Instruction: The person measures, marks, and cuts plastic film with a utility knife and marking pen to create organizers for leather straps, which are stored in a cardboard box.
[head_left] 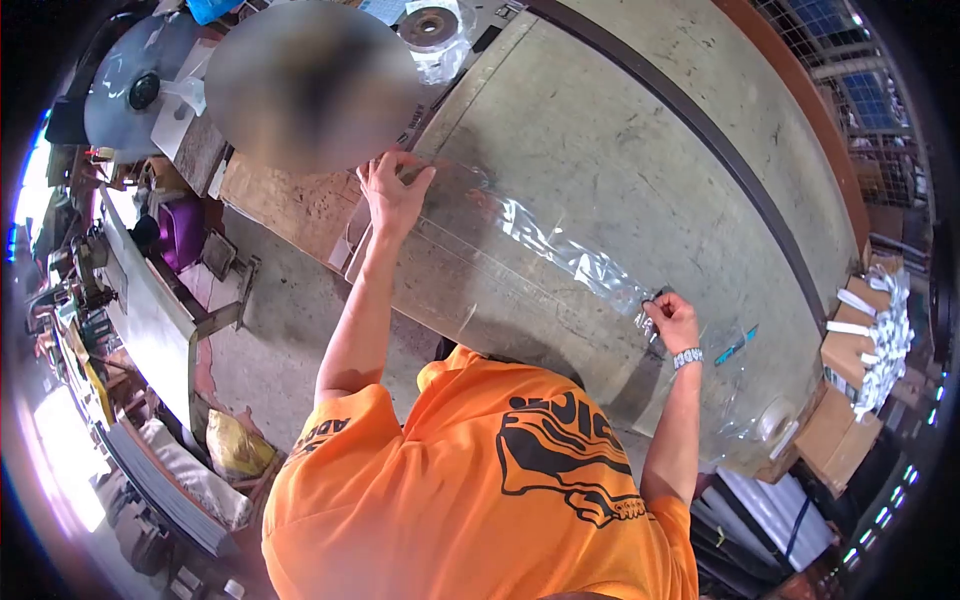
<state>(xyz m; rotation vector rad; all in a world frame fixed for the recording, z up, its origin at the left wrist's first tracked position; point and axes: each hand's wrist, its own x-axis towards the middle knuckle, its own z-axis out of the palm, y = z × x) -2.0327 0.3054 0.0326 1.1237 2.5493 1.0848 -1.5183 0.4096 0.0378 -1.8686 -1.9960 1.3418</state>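
Note:
A long, clear plastic strip [565,252] stretches diagonally over the worktable [640,150], shiny and wrinkled along its middle. My left hand [393,195] is closed at its far left end, thumb and fingers pinching the see-through film, whose edge is hard to make out there. At the other end, my right hand [673,320] pinches the strip, with dark and white print showing beside the fingers. A patterned band [688,357] circles my right wrist. To the right of that hand, a blue-green cutter [737,345] lies on the table.
A roll of clear film [775,420] sits at the table's right corner, near cardboard boxes [840,425] and white strips [880,340]. A dark metal bar [690,110] runs along the far side. A large fan [145,90] stands left of a blurred round area.

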